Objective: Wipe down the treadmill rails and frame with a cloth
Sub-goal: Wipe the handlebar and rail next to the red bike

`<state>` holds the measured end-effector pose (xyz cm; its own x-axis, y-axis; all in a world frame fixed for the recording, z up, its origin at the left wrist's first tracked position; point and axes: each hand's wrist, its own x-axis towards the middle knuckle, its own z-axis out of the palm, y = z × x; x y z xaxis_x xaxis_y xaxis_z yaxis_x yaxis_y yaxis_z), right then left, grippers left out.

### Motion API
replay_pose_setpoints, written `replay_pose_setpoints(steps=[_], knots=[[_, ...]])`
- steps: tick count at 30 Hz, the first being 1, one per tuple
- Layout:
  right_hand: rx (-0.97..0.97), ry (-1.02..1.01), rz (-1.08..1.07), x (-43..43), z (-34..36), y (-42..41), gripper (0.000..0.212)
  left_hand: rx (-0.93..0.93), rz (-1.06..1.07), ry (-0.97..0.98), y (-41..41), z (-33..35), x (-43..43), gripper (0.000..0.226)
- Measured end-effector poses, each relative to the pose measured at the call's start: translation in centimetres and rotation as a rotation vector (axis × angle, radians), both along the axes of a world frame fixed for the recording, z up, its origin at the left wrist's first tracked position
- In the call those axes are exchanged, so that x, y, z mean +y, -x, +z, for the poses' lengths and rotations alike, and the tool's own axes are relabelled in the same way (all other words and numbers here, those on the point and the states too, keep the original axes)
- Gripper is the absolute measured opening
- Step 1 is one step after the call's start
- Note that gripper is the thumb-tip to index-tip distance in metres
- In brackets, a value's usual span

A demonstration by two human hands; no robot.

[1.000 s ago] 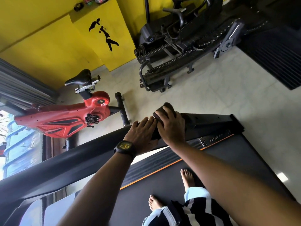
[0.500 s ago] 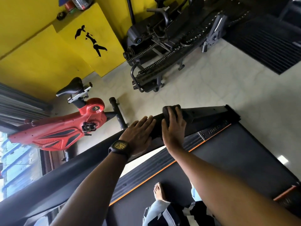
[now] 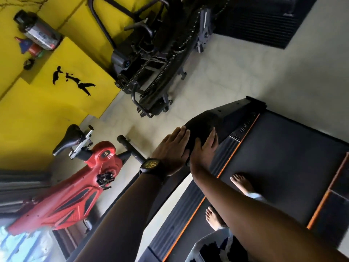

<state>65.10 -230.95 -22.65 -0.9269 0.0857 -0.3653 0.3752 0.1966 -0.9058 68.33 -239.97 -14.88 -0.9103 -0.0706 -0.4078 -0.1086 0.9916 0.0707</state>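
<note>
Fingers (image 3: 181, 133) straight, two hands (image 3: 170, 150) (image 3: 204, 152), one cloth (image 3: 203, 123)

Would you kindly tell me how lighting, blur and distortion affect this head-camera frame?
Head view: the window at lower left is blown out while the foreground stays dim; head view: the dark cloth under the right hand nearly merges with the black treadmill frame; head view: wide-angle bending skews the floor, and edges look slightly soft.

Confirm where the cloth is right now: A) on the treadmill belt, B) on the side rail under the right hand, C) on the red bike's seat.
B: the dark cloth lies on the rail, the right hand pressing it, the left hand flat alongside.
</note>
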Motion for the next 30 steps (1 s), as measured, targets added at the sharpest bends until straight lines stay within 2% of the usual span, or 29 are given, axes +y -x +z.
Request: replay_pose_setpoints(steps=[2,4,10,11,15,16,18,20,22,23,25,27,29,30], knots=[[0.172,-0.010,0.053,0.3,-0.7,-0.3,0.061,0.010,-0.007,-0.002,0.1,-0.2,-0.1,0.066],[0.222,-0.021,0.031,0.2,-1.2,0.9,0.059,0.020,-0.018,-0.005,0.3,-0.5,-0.2,0.067],[-0.164,0.109,-0.232,-0.6,-1.1,2.1,0.060,0.036,-0.020,-0.040,0.4,-0.5,-0.4,0.063],[-0.146,0.097,-0.211,-0.6,-1.1,1.6,0.060,0.042,-0.018,-0.039,0.3,-0.6,-0.4,0.062],[0.208,-0.033,-0.006,-0.2,-1.2,1.3,0.059,0.061,-0.024,-0.023,0.3,-0.4,-0.2,0.061],[0.213,-0.018,-0.006,-0.1,-1.5,1.7,0.059,0.057,-0.023,-0.022,0.3,-0.3,-0.1,0.061],[0.108,0.084,-0.091,-0.2,-2.4,2.7,0.060,0.044,-0.013,-0.021,0.3,-0.2,0.0,0.062],[-0.139,0.236,-0.244,0.0,-3.0,3.2,0.060,0.041,-0.004,-0.024,0.3,0.0,0.1,0.062],[-0.273,0.252,-0.278,-0.3,-2.8,2.8,0.061,0.043,-0.002,-0.028,0.3,0.0,0.0,0.062],[-0.237,0.201,-0.242,-0.5,-2.4,2.1,0.061,0.039,-0.003,-0.027,0.3,-0.1,-0.1,0.061],[-0.013,0.100,-0.140,-0.6,-1.9,0.7,0.060,0.041,-0.010,-0.014,0.2,-0.1,-0.1,0.060],[0.121,0.077,-0.098,-0.5,-2.4,0.8,0.060,0.042,-0.009,-0.020,0.2,-0.1,-0.1,0.061],[0.106,0.118,-0.108,-0.5,-3.7,2.0,0.060,0.044,-0.004,-0.022,0.2,-0.1,-0.2,0.061],[0.037,0.164,-0.139,-0.5,-4.5,2.5,0.061,0.043,-0.003,-0.021,0.2,-0.1,-0.1,0.061]])
